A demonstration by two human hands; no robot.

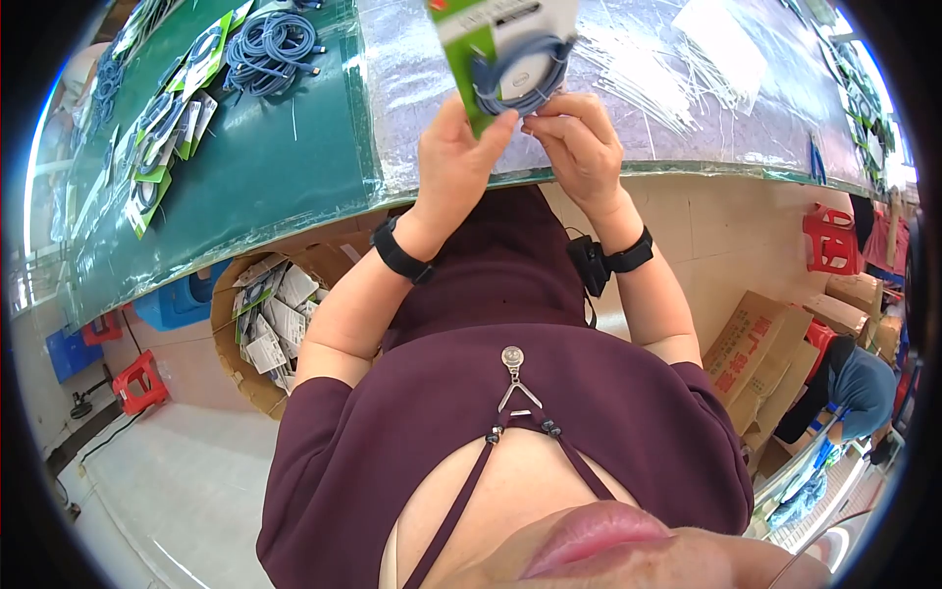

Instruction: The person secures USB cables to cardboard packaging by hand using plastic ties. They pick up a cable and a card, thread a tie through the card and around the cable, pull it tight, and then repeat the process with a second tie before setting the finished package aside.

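A green and white packaging card (505, 25) with a coiled blue cable (520, 93) on its front is held up over the table's near edge. My left hand (456, 152) is closed on the card's lower left side, its thumb pressing near the bottom of the coil. At the coil's lower right, my right hand (581, 142) has its thumb and forefinger pinched together. Whatever lies between those fingertips is too small to make out. Many thin white strips (638, 83) lie on the table to the right of the card.
Left on the green table mat (294, 157) are a pile of loose blue cables (270, 54) and a row of carded cables (172, 128). Below the table stands a carton of cards (235, 344). Red stools (142, 383) and a flattened cardboard box (751, 358) are on the floor.
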